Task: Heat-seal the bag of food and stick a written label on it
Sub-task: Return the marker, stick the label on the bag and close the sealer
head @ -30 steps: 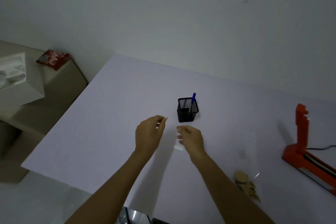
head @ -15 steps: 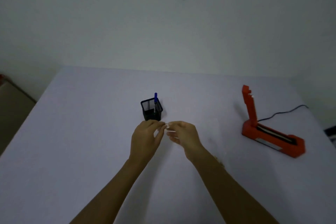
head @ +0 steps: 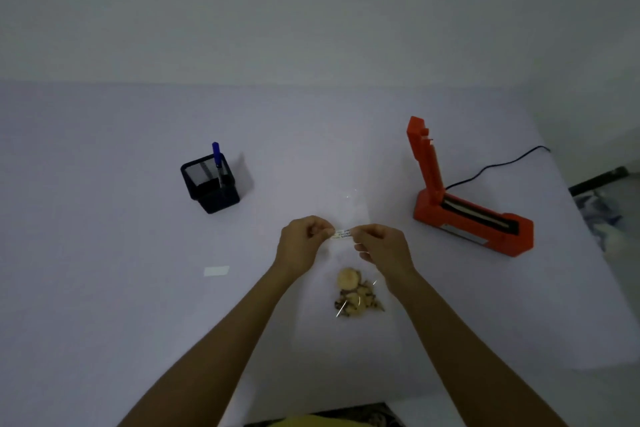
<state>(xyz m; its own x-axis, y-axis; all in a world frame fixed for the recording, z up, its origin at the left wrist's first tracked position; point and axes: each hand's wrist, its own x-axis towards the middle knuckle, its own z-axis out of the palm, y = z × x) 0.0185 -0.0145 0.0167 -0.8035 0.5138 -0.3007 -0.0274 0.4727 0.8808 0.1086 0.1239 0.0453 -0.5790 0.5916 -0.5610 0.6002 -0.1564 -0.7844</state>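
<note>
A small white label [head: 341, 234] with dark writing is stretched between my two hands. My left hand [head: 303, 246] pinches its left end and my right hand [head: 382, 250] pinches its right end, a little above the table. Under and just in front of my hands lies a clear plastic bag [head: 349, 204] with brownish pieces of food [head: 355, 293] at its near end. The orange heat sealer [head: 464, 204] stands to the right with its arm raised.
A black mesh pen holder [head: 211, 185] with a blue pen [head: 217, 158] stands to the left. A small white slip of paper [head: 216, 270] lies on the white table [head: 104, 253]. The sealer's black cord [head: 498, 166] runs off to the right edge.
The view has swung right and down, so the bag and sealer are now central. My hands came together and now hold the label stretched out over the bag.
</note>
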